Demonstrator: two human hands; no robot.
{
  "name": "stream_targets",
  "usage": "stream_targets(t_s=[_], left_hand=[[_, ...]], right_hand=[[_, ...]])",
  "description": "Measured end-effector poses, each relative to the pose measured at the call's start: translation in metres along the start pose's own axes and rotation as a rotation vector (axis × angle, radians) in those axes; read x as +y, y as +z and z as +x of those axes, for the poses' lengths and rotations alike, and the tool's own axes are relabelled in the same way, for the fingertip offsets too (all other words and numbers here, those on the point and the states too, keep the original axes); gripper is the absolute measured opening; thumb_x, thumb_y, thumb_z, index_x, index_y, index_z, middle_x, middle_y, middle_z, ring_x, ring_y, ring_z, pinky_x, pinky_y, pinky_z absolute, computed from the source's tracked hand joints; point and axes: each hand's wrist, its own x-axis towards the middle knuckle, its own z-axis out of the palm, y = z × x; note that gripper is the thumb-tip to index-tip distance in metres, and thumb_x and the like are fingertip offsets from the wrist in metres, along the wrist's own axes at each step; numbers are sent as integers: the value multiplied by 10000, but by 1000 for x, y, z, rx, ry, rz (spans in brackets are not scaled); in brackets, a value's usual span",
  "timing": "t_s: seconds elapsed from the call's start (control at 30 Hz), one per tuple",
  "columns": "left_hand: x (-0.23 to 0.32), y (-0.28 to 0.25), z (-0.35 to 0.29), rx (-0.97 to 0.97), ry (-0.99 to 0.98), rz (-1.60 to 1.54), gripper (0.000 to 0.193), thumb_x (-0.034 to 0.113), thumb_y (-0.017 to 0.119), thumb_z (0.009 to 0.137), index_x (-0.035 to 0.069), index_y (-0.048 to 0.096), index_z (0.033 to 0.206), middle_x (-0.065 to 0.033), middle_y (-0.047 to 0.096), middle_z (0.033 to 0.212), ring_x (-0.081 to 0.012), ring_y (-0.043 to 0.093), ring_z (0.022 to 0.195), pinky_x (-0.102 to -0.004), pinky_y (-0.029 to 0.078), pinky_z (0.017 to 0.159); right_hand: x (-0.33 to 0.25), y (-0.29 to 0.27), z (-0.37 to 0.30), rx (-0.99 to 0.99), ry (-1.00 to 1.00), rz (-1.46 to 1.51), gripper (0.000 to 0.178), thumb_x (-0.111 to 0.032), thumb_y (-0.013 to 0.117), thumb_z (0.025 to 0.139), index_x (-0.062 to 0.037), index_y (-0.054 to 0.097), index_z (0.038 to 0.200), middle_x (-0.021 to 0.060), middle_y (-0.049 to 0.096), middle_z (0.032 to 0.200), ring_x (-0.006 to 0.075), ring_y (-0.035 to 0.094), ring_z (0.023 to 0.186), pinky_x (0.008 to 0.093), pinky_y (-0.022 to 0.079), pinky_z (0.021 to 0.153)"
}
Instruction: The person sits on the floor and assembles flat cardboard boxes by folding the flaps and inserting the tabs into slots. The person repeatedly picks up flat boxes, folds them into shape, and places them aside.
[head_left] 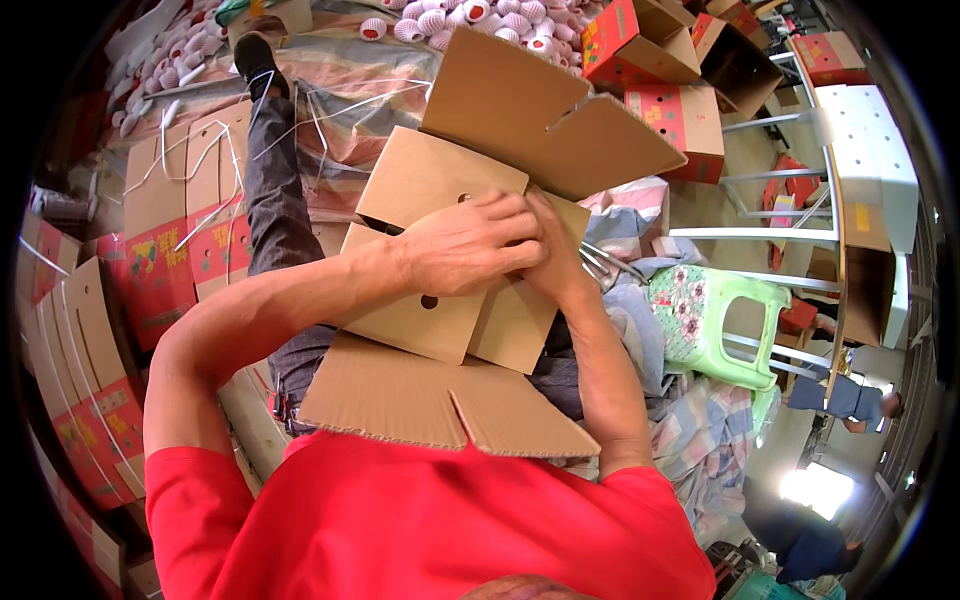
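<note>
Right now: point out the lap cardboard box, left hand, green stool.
Lap cardboard box (440, 328), head view: inward-folded flap, near a hole.
Left hand (470, 244), head view: back of it.
Green stool (686, 318), head view: flower-patterned seat.

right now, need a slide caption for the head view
Left hand and right hand meet on a cardboard box with flaps spread, green stool at right.

Two hands (472, 242) are on one box (400, 330); there is one green stool (690, 325), while the other boxes (160, 275) and the netted fruits (432, 22) are too many to count.
</note>
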Motion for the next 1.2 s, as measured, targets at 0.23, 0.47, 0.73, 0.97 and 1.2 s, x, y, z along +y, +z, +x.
stream_targets(t_s=[0.23, 0.47, 0.73, 0.97, 1.2], left_hand=[[-2, 17, -19, -209, -170, 108, 263, 199, 731, 833, 99, 575, 1020, -82, 642, 1008, -266, 617, 1006, -404, 477, 920], [-11, 57, -54, -455, -238, 234, 418, 160, 707, 844, -20, 637, 1215, -154, 688, 1136, -333, 627, 1155, -426, 488, 1058], [-26, 42, -21, -478, -421, -201, 316, -33, 626, 802, -91, 688, 1107, -306, 691, 1138, -491, 621, 1161, -534, 521, 1010], [3, -14, -25, -357, -620, -374, 274, -67, 579, 826, -90, 654, 1088, -329, 669, 1134, -520, 621, 1110, -532, 530, 964], [3, -45, -68, 48, -753, 61, 768, -79, 681, 806, -6, 433, 1529, -269, 499, 1518, -459, 456, 1443, -493, 355, 1218]], right_hand=[[-17, 3, -13, 119, 64, -332, 338, 4, 776, 707, 5, 673, 1029, 188, 703, 1093, 423, 644, 1123, 482, 543, 978], [25, 8, -38, 83, -101, -246, 154, -48, 672, 880, -38, 670, 1034, 190, 710, 1149, 427, 636, 1205, 525, 492, 1079], [10, 37, -21, 517, -68, -50, 102, -32, 531, 956, -4, 580, 1040, 174, 657, 922, 434, 600, 1043, 516, 470, 1000], [7, 60, -19, 467, -206, 7, 141, -139, 579, 987, -18, 652, 980, 193, 679, 1036, 438, 598, 1125, 517, 468, 1049], [14, 67, -18, 429, -154, -45, 111, -118, 611, 968, -24, 668, 951, 188, 699, 950, 422, 634, 1070, 516, 480, 1028]])
